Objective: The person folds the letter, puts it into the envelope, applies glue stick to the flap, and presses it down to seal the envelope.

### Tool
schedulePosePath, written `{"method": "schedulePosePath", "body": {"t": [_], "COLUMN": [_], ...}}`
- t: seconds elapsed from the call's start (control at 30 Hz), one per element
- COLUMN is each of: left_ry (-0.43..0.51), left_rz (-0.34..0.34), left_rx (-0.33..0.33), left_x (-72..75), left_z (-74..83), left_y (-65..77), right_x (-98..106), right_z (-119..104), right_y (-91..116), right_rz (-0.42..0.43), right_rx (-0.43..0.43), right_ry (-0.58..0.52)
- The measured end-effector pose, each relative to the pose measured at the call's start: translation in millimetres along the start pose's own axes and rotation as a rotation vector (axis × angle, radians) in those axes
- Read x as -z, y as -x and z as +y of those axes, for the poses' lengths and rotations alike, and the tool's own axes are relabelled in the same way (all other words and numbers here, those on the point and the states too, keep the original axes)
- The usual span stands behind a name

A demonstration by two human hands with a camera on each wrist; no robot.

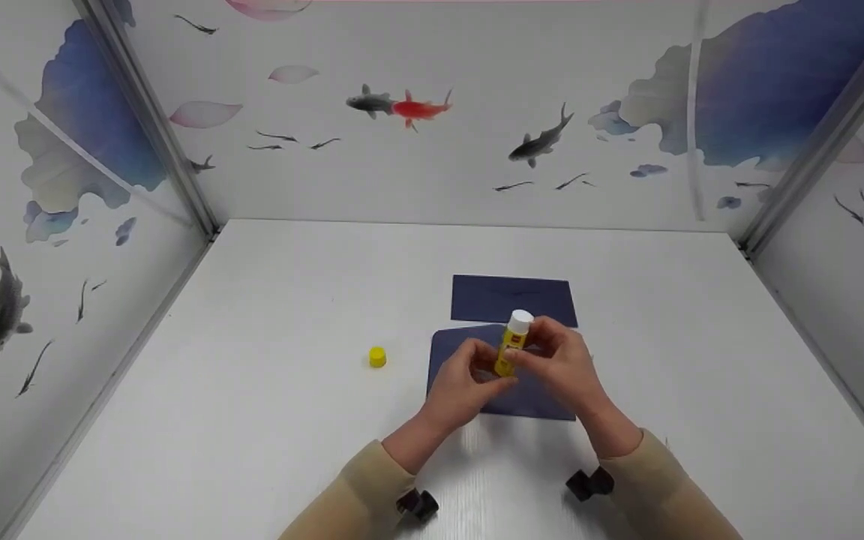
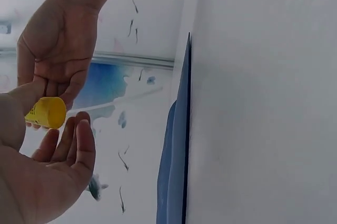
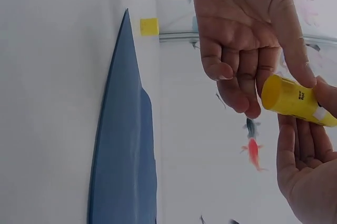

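Note:
A yellow glue stick (image 1: 512, 343) with a white upper end stands tilted above the table. My right hand (image 1: 563, 364) pinches it between thumb and fingers. Close around its lower end is my left hand (image 1: 462, 386), with fingers loosely bent; in the left wrist view a gap shows between those fingers and the stick's yellow base (image 2: 57, 112). Below both hands lies a dark blue paper piece (image 1: 529, 397) with a rounded corner, partly hidden by them. The yellow cap (image 1: 377, 357) stands on the table to the left.
A dark blue rectangular sheet (image 1: 511, 296) lies just behind the rounded piece. The white table (image 1: 267, 375) is enclosed at the back and sides by white panels (image 1: 432, 187) printed with fish and leaves.

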State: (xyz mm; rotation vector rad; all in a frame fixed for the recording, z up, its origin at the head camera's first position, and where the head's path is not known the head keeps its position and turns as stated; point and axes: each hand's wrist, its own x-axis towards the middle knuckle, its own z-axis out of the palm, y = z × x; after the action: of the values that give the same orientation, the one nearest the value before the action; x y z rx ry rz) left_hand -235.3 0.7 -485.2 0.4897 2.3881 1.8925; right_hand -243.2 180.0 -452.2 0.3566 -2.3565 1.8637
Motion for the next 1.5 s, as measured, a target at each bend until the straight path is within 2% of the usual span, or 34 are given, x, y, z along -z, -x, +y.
{"method": "schedulePosePath", "body": {"t": [0.1, 0.17, 0.23, 0.4, 0.5, 0.6, 0.73, 0.8, 0.87, 1.03, 1.13, 1.23, 1.4, 1.5], "left_ry": [-0.044, -0.04, -0.031, 0.01, 0.002, -0.063, -0.139, -0.158, -0.173, -0.168, -0.153, -0.154, -0.188, -0.215], "left_rz": [0.038, 0.031, -0.008, -0.16, -0.197, -0.146, -0.018, 0.007, -0.008, -0.135, -0.173, -0.15, -0.037, -0.009], "left_rx": [0.029, 0.049, 0.055, 0.028, -0.005, -0.01, 0.015, 0.01, -0.006, -0.026, -0.027, -0.027, 0.003, 0.018], "left_x": [0.4, 0.9, 2.0, 5.7, 6.4, 4.5, 2.1, 1.8, 2.0, 4.2, 6.3, 6.9, 5.2, 4.6], "left_z": [1.3, 2.8, 4.3, 5.0, 3.7, 2.6, 2.4, 2.9, 3.7, 3.4, 2.9, 3.3, 4.4, 6.2], "left_y": [0.6, 0.8, 0.3, -0.9, -1.3, -1.1, 0.6, 1.1, 1.4, -0.2, -1.4, -1.7, -0.2, 1.2], "right_x": [-2.4, -2.9, -2.4, -0.4, -0.7, -2.1, -3.9, -4.3, -4.3, -2.7, -1.9, -2.3, -5.9, -7.2], "right_z": [-1.4, -1.5, -1.7, -2.2, -2.6, -2.0, -0.5, 0.0, 0.4, 0.0, -1.2, -2.9, -4.9, -4.7], "right_y": [1.0, 1.1, 1.3, 1.5, 1.8, 2.2, 2.6, 2.7, 2.7, 2.9, 3.2, 3.9, 5.9, 6.8], "right_rz": [0.001, 0.0, 0.0, -0.008, 0.006, 0.02, 0.018, 0.02, 0.02, 0.003, 0.001, 0.021, 0.027, 0.026], "right_rx": [-0.008, -0.005, 0.003, 0.032, 0.042, 0.043, 0.035, 0.029, 0.023, 0.014, 0.015, 0.023, 0.028, 0.027], "right_ry": [0.017, 0.026, 0.028, 0.021, 0.019, 0.035, 0.07, 0.078, 0.08, 0.071, 0.063, 0.061, 0.086, 0.102]}}
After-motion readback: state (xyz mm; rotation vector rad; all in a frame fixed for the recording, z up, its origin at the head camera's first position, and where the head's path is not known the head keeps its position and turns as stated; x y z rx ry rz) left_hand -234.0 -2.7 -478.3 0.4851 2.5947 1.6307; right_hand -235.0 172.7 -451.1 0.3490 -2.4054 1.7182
